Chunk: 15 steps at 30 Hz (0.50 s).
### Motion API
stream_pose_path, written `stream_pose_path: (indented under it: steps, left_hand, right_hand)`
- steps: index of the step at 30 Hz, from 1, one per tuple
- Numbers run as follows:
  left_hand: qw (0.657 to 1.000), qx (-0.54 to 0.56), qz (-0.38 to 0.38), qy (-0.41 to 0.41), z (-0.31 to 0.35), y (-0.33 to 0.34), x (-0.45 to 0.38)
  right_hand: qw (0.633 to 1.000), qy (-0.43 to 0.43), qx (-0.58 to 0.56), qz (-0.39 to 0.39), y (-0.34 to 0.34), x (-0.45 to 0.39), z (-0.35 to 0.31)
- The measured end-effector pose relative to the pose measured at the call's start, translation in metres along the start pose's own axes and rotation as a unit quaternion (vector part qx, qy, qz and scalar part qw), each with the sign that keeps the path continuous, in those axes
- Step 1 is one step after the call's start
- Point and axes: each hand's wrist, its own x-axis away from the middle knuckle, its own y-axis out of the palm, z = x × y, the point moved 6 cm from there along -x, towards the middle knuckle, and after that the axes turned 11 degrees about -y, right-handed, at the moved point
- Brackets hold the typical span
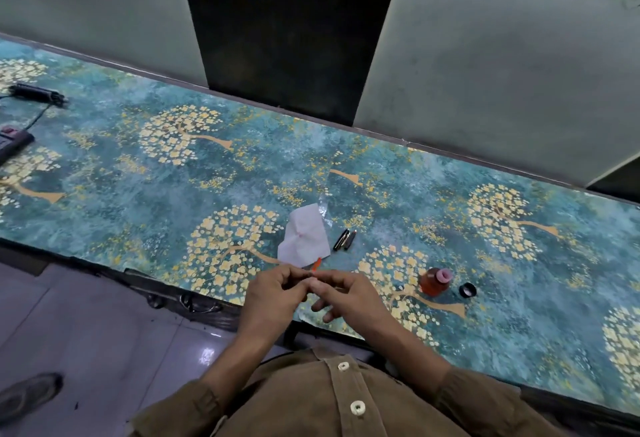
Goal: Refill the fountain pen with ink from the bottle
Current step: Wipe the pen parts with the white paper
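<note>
My left hand and my right hand meet over the table's near edge and pinch a small dark pen part between their fingertips; most of it is hidden. An orange-red tip shows just beyond the fingers. An open ink bottle with reddish ink and a pink mouth stands to the right of my right hand. Its black cap lies beside it. Two dark pen pieces lie on the table beyond my hands.
A white paper lies just beyond my hands. A teal floral cloth covers the long table. A black power strip and a dark object with a cable sit at the far left. A wall runs behind the table.
</note>
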Motion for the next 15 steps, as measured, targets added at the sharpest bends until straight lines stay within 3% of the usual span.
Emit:
stream_pose_path:
  steps: [8, 15]
  left_hand:
    - [0.981, -0.141, -0.128, 0.036, 0.009, 0.056, -0.005]
    - [0.959, -0.266, -0.067, 0.067, 0.015, 0.086, -0.046]
  right_hand:
    - [0.99, 0.044, -0.016, 0.134, -0.041, 0.027, 0.025]
    - [0.957, 0.037, -0.033, 0.287, -0.097, 0.045, 0.027]
